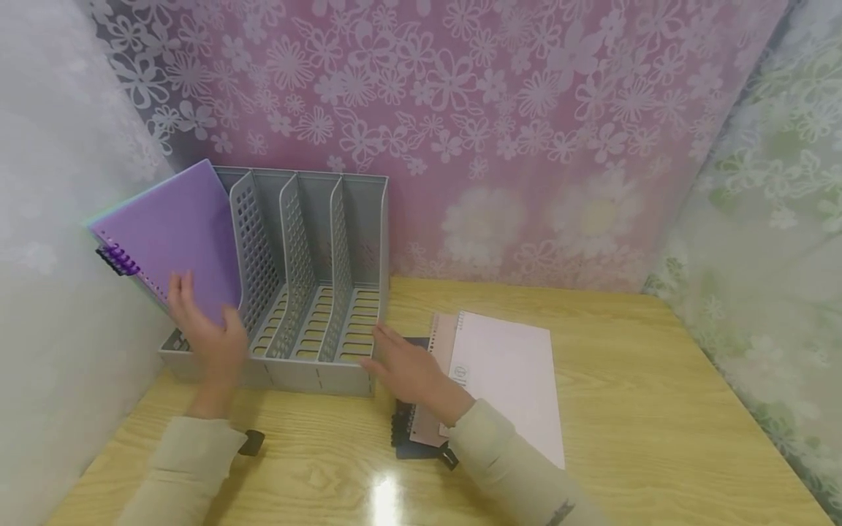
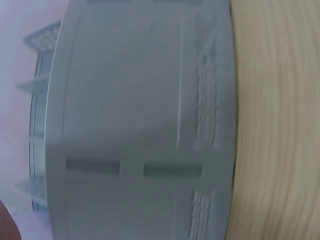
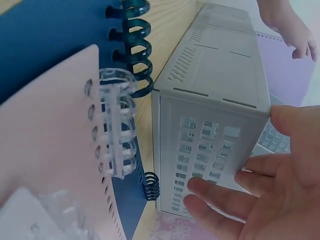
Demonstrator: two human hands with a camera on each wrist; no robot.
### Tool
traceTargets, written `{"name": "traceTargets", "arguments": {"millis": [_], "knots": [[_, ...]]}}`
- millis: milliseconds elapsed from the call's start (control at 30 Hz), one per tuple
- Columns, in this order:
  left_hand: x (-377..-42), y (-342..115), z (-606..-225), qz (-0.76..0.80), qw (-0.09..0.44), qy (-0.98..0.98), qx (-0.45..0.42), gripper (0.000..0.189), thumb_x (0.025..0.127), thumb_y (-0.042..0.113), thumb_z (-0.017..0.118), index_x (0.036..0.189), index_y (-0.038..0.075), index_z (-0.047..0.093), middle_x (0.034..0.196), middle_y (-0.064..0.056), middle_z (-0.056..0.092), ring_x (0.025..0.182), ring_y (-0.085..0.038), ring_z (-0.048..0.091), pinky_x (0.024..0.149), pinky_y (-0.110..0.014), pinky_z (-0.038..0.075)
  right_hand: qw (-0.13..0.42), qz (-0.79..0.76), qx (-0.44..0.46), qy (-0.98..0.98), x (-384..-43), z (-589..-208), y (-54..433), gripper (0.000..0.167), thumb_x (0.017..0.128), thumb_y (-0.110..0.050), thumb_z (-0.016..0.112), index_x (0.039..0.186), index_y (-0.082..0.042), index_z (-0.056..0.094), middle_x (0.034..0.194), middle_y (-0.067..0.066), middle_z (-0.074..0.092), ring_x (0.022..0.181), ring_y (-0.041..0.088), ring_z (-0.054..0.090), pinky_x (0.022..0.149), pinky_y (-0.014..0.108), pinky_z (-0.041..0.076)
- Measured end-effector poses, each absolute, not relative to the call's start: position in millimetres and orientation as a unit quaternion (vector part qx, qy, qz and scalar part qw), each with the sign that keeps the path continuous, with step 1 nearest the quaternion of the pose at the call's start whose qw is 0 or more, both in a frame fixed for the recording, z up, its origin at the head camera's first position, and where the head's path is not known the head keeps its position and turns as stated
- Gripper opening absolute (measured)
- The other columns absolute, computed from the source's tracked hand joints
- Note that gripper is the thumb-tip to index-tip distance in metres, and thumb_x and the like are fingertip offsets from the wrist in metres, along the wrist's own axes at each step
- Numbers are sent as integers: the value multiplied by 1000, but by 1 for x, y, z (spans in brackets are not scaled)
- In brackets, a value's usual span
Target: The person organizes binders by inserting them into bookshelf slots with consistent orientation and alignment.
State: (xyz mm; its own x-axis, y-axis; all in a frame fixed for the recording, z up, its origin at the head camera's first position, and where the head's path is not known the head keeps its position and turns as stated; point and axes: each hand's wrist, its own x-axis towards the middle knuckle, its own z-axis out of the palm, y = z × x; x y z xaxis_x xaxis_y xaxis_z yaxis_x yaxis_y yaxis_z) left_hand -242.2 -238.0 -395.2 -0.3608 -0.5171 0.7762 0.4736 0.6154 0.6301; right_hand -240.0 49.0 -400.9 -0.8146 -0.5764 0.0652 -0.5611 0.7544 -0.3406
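Note:
A purple spiral notebook (image 1: 174,226) leans tilted in the leftmost compartment of a grey file organizer (image 1: 316,376), its coil side jutting out to the left. My left hand (image 1: 209,340) is at the lower part of its cover, fingers extended, overlapping the cover in the head view. My right hand (image 1: 414,369) is at the organizer's right front corner. In the right wrist view its thumb is at the corner edge and its loosely extended fingers (image 3: 225,200) lie along the perforated side wall. The left wrist view shows mostly the organizer's front wall (image 2: 125,100).
Right of the organizer, a pale pink spiral notebook (image 1: 509,372), a darker pink one (image 1: 444,332) and a dark blue one (image 1: 414,449) lie stacked on the wooden table (image 1: 631,409). Flower-patterned curtain (image 1: 500,95) rises behind; a pale wall (image 1: 52,292) stands close on the left.

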Motion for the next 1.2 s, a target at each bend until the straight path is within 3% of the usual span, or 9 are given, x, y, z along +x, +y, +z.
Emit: {"name": "traceTargets", "arguments": {"millis": [100,167,367,533,733,900,1200], "knots": [[-242,-222,-396,-438,562,-701,-22,63,79,-11,48,141,-3,38,151,-23,27,143,-27,22,118,-33,16,34,-203,-312,927,-240,-399,58,67,103,-47,38,154,-6,22,160,11,20,142,27,30,106,43,41],[-241,-209,-395,-443,553,-704,-46,62,80,-12,49,140,-3,38,151,-21,28,143,-28,23,118,-34,17,37,-217,-308,926,-240,-397,65,69,103,-47,39,155,-7,18,160,12,19,144,26,25,113,44,33],[-236,-166,-392,-437,522,-719,-143,59,82,-12,48,140,-8,37,148,-25,34,139,-36,29,117,-44,23,31,-223,-258,940,-249,-390,91,74,101,-46,45,155,-5,16,159,14,20,144,30,26,115,46,28],[-231,-135,-392,-429,473,-737,-222,60,83,-8,54,140,-10,37,142,-28,41,134,-42,37,115,-44,29,44,-235,-218,946,-262,-385,112,76,101,-46,46,155,-3,14,160,16,18,145,34,23,116,50,25],[-223,-104,-395,-446,302,-804,-252,57,92,-1,56,145,-4,36,140,-23,49,127,-37,48,103,-47,44,41,-247,-181,951,-271,-387,139,74,101,-42,48,154,-2,16,159,19,19,145,37,20,116,52,21],[-221,-80,-397,-453,159,-840,-253,58,98,12,56,149,0,31,141,-20,49,127,-34,50,103,-43,45,37,-248,-155,956,-276,-389,156,75,100,-43,48,154,0,16,157,23,21,143,41,22,115,56,22],[-227,-51,-410,-568,-62,-796,-198,62,101,19,51,153,2,21,146,-25,41,130,-39,46,105,-51,42,42,-241,-98,965,-281,-398,190,78,100,-42,49,150,9,17,153,31,23,140,47,23,113,59,23]]}}
